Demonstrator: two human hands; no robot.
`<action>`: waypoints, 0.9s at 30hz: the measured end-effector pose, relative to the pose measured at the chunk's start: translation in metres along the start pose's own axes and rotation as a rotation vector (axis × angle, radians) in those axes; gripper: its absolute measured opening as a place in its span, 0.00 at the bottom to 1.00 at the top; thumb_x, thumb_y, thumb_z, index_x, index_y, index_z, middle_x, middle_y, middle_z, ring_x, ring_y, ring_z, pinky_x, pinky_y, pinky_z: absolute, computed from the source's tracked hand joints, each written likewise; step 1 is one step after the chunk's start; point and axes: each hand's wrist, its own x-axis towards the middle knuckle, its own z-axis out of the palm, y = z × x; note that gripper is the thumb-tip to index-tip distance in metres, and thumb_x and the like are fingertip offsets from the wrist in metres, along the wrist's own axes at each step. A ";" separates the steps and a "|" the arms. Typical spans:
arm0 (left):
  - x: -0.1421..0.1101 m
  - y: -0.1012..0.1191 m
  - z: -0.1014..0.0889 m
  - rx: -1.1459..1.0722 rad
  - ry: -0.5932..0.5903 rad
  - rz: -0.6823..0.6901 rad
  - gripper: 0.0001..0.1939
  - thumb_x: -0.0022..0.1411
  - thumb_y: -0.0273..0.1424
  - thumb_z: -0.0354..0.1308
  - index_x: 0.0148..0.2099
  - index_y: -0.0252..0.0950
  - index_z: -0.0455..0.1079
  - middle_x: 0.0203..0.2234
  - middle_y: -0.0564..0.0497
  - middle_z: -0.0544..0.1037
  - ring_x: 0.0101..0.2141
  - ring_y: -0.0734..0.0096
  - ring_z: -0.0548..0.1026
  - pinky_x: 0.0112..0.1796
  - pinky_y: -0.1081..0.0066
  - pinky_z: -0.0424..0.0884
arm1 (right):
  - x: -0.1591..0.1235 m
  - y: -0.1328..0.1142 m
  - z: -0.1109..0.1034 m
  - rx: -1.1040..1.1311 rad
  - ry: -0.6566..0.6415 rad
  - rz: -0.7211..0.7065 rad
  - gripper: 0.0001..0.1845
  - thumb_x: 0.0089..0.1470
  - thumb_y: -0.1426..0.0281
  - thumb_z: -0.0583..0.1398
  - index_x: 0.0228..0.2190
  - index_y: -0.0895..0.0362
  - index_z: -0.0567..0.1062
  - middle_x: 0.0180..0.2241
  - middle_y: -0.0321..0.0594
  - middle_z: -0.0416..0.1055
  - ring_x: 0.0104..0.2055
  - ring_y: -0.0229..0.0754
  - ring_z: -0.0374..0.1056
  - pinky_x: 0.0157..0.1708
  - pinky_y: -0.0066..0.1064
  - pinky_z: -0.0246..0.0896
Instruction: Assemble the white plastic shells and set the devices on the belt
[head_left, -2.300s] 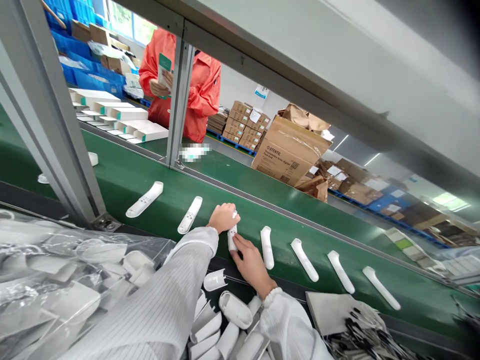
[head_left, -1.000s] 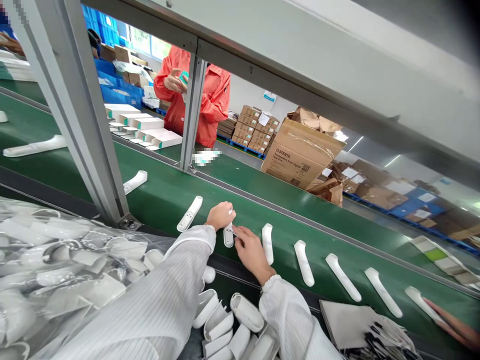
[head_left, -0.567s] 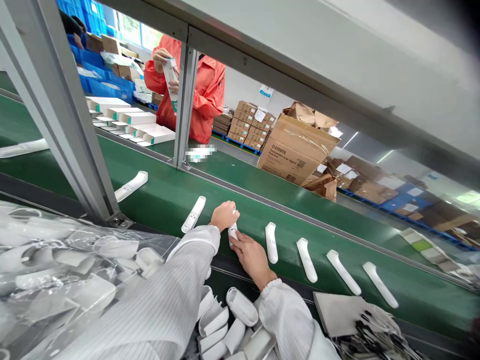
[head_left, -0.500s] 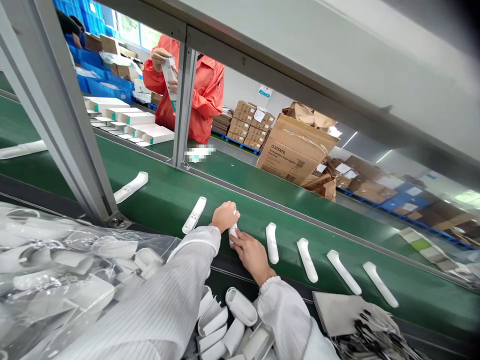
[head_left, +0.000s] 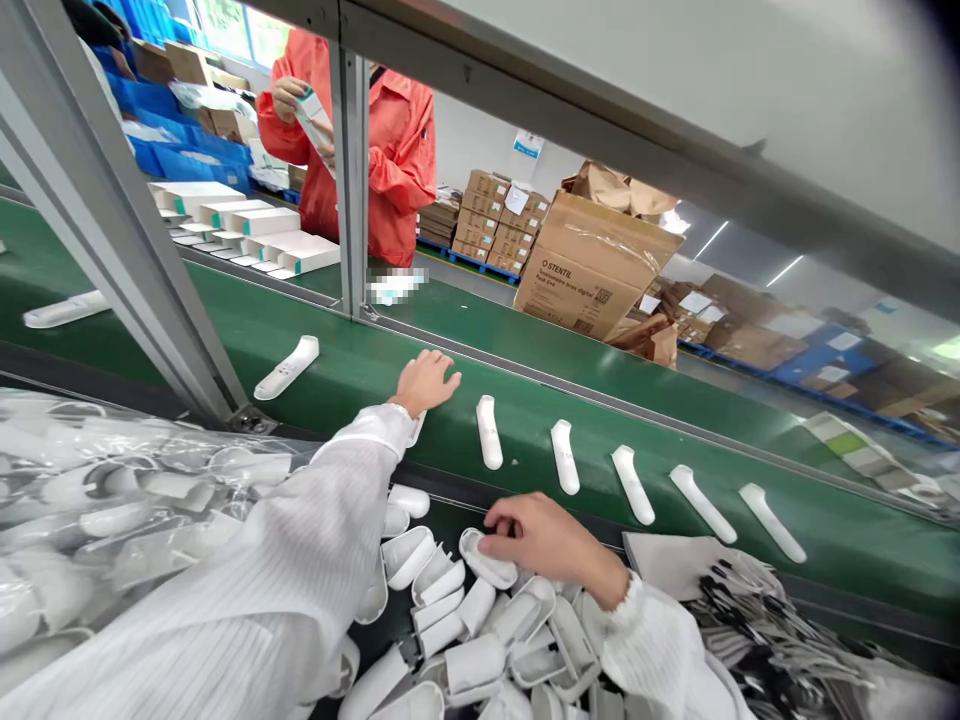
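A: What's the surface?

B: A green belt slanting across the scene, with white handheld pieces spaced along it — five in a row right of the left hand, others to its left.

A: And the room?

B: On the far side, a person in a red jacket holds a white-and-green box. A big brown carton stands right of them, and blue crates fill the far left.

A: Where are the hands?

B: The left hand is over the belt, back upward, fingers loosely bent and thumb apart. One white piece shows just under its wrist; I can't tell whether the fingers grip it.

A: The right?

B: The right hand is nearer, half-curled with a gap between thumb and fingers. It hovers at a white cover — contact is unclear — above the heap of white covers.

A: Beside the heap?

B: A clear bag of white parts near left, grey pouches near right.
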 end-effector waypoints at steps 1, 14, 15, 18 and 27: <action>-0.001 -0.009 0.000 -0.028 -0.034 -0.020 0.17 0.66 0.42 0.51 0.50 0.39 0.72 0.49 0.47 0.74 0.53 0.58 0.66 0.53 0.64 0.63 | -0.009 0.000 0.004 -0.042 0.015 0.044 0.10 0.52 0.60 0.65 0.34 0.51 0.80 0.28 0.34 0.77 0.28 0.40 0.69 0.26 0.27 0.56; -0.013 -0.013 0.029 -0.221 -0.111 -0.120 0.08 0.58 0.34 0.54 0.37 0.41 0.73 0.37 0.52 0.77 0.43 0.64 0.72 0.43 0.70 0.67 | -0.030 0.008 -0.016 -0.204 -0.025 -0.011 0.27 0.52 0.78 0.51 0.45 0.47 0.80 0.36 0.37 0.80 0.37 0.45 0.74 0.30 0.29 0.62; -0.013 -0.010 0.030 -0.225 -0.112 -0.127 0.08 0.59 0.34 0.54 0.38 0.41 0.72 0.37 0.52 0.77 0.42 0.64 0.73 0.43 0.70 0.67 | -0.028 0.010 -0.022 -0.217 -0.029 -0.013 0.26 0.52 0.78 0.51 0.42 0.47 0.82 0.34 0.36 0.80 0.37 0.46 0.74 0.31 0.29 0.62; -0.014 -0.002 0.034 -0.223 -0.116 -0.153 0.08 0.59 0.34 0.53 0.38 0.41 0.71 0.38 0.52 0.77 0.40 0.65 0.73 0.41 0.70 0.67 | -0.011 0.016 -0.034 -0.172 0.046 -0.007 0.24 0.52 0.77 0.51 0.40 0.48 0.82 0.37 0.37 0.80 0.37 0.45 0.75 0.35 0.30 0.66; -0.013 0.019 0.042 -0.219 -0.098 -0.210 0.07 0.61 0.34 0.53 0.38 0.42 0.70 0.39 0.51 0.77 0.38 0.65 0.74 0.40 0.68 0.67 | 0.105 0.027 -0.001 -0.320 0.469 0.053 0.19 0.60 0.77 0.52 0.46 0.56 0.79 0.42 0.46 0.77 0.44 0.45 0.74 0.48 0.34 0.66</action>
